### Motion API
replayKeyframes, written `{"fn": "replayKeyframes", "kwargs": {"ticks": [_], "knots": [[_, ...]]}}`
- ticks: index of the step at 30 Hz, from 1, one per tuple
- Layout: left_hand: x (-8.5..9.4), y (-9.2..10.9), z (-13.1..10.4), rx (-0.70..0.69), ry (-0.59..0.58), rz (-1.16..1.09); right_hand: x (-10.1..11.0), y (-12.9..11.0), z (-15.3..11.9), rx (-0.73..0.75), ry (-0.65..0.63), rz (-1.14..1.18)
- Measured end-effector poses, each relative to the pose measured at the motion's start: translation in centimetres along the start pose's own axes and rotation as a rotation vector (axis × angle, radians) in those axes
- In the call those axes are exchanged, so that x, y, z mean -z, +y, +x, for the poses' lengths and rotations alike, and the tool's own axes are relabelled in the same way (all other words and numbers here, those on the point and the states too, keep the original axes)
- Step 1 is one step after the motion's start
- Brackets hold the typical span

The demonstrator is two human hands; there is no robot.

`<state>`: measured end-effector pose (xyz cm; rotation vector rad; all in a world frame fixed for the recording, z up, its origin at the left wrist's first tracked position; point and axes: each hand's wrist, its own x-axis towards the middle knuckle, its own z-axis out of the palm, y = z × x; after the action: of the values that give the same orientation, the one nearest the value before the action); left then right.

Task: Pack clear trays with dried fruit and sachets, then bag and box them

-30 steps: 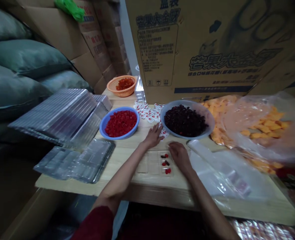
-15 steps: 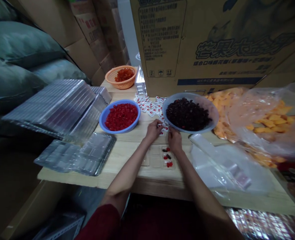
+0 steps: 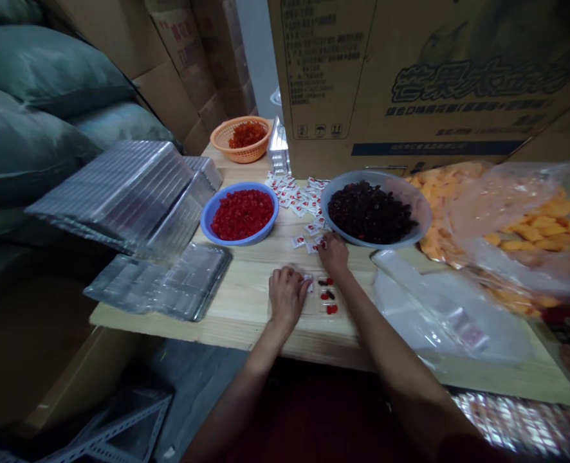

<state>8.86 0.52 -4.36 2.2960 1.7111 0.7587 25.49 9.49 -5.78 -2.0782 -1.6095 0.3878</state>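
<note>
My left hand (image 3: 287,297) is over the left part of a clear compartment tray (image 3: 330,308), its fingers closed on a small white packet (image 3: 307,281). Red and dark fruit pieces sit in the tray's right-hand compartments. Beside the bowl of dark dried fruit (image 3: 372,212), my right hand (image 3: 334,254) has its fingertips bent down at the near edge of the scattered white packets (image 3: 298,195); what it grips, if anything, is too small to make out. A blue bowl of red fruit pieces (image 3: 242,214) stands behind and left of my left hand.
Stacked clear trays (image 3: 116,193) and flat clear trays (image 3: 162,283) are at the left. An orange basket (image 3: 241,154) stands at the back. To the right lie plastic bags (image 3: 439,315) and bagged orange fruit (image 3: 536,231). A large carton (image 3: 323,77) rises behind.
My left hand has moved from the packets down to the tray, with a packet in its fingers. My right hand stays near the packets. The view has shifted slightly.
</note>
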Motion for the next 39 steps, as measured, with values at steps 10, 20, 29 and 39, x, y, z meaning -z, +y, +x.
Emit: {"fn": "replayKeyframes", "kwargs": {"ticks": [10,20,29,39], "knots": [[0.7,-0.4,1.5,0.003,-0.108,-0.110,3.7,1.3,-1.5,0.023,-0.021,-0.016],[4.1,1.4,0.0,0.334,-0.298,-0.954,4.6,-1.8,-16.0,0.400,0.029,0.589],[3.4,0.5,-1.3,0.208,-0.277,-0.630,3.6,1.3,-16.4,0.309,-0.078,0.740],[1.7,1.6,-0.1,-0.102,-0.353,-0.093,4.0,4.3,-17.8,0.333,0.055,0.518]]}}
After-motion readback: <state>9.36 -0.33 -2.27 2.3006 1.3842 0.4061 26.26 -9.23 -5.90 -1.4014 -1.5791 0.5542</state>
